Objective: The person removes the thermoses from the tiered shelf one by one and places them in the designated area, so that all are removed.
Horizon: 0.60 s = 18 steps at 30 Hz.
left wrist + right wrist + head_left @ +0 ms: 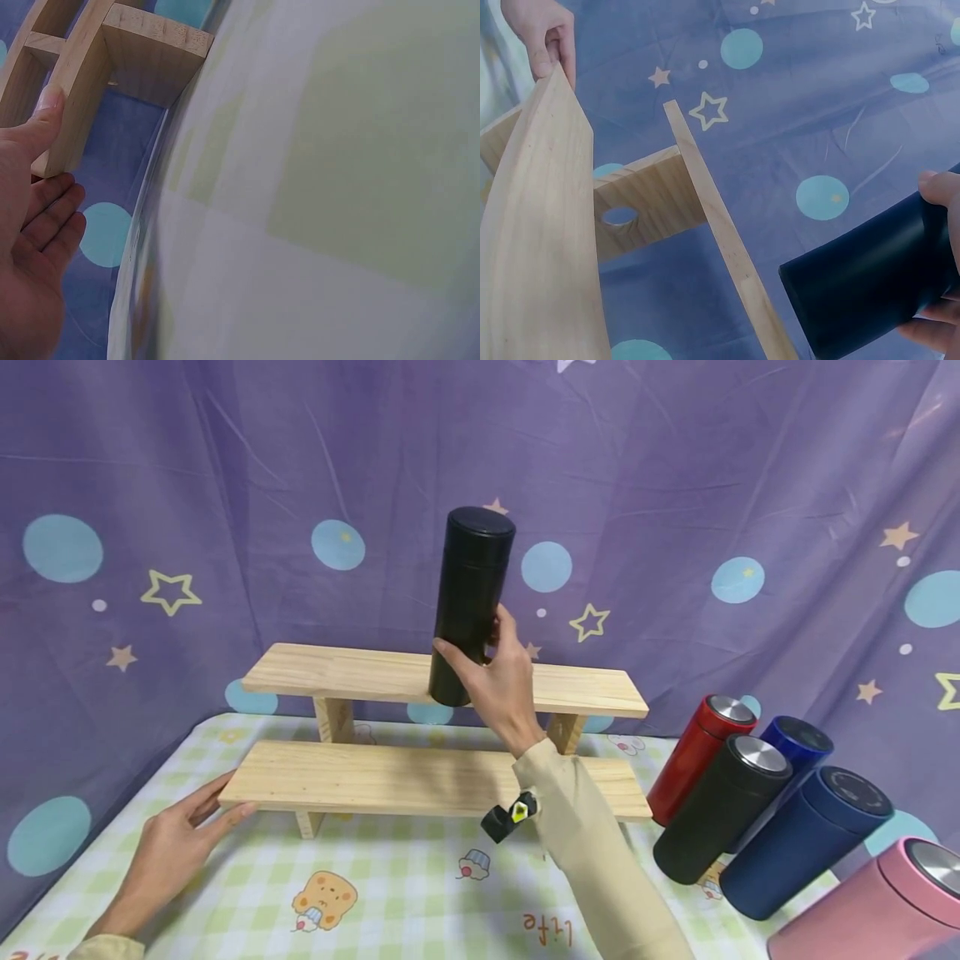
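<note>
A black thermos bottle (474, 568) stands nearly upright, slightly tilted, over the upper board (352, 672) of a two-tier wooden shelf. My right hand (501, 681) grips its lower half, thumb on the near side and fingers round the far side. In the right wrist view the bottle's base (810, 307) shows just off the upper board's edge. At the left end of the lower board (337, 777), my left hand (176, 839) pinches the corner. The left wrist view shows its thumb (46, 120) on one face of the wood and the fingers (56, 214) around the end.
To the right of the shelf several more thermos bottles stand together: red (690, 760), black with a silver lid (716, 810), bright blue (798, 739), navy (798, 843) and pink (870, 902). A checked cloth (405, 893) covers the table. Behind hangs a purple curtain (420, 443).
</note>
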Motion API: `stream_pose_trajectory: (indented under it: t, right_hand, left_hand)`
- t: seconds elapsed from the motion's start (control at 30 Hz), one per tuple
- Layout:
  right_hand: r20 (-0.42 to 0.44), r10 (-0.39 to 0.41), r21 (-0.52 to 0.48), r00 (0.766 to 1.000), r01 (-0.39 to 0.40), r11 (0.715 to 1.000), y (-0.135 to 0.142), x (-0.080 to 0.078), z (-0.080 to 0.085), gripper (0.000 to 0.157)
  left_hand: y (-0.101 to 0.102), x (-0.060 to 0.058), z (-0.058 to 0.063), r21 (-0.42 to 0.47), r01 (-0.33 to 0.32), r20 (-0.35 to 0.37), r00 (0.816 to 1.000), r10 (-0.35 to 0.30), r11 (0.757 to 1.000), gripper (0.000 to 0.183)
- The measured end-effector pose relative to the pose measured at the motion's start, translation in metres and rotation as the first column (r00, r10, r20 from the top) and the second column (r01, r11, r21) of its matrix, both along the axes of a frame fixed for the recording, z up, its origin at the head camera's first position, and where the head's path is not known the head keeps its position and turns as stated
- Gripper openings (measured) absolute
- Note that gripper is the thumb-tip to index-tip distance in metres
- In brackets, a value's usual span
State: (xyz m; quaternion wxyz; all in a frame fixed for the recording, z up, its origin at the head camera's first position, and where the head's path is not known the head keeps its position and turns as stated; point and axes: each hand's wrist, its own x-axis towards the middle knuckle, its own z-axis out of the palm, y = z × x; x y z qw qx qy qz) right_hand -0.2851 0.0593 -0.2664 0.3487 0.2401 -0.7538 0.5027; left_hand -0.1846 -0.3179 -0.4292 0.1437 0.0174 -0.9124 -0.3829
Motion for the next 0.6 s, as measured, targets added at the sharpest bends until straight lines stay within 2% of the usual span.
stream_pose_trajectory:
  t: [0.23, 0.6]
  right_hand:
    - [0.053, 0.000, 0.002, 0.999, 0.000, 1.000, -0.003, -0.007, 0.002, 0.078]
    - [0.057, -0.010, 0.052, 0.998, 0.007, 0.999, -0.008, -0.017, 0.006, 0.080]
  left_hand:
    - [0.000, 0.000, 0.000, 0.019, 0.004, 0.008, 1.000, -0.004, 1.000, 0.078]
    - [0.000, 0.000, 0.000, 0.010, -0.005, -0.004, 1.000, 0.005, 1.000, 0.077]
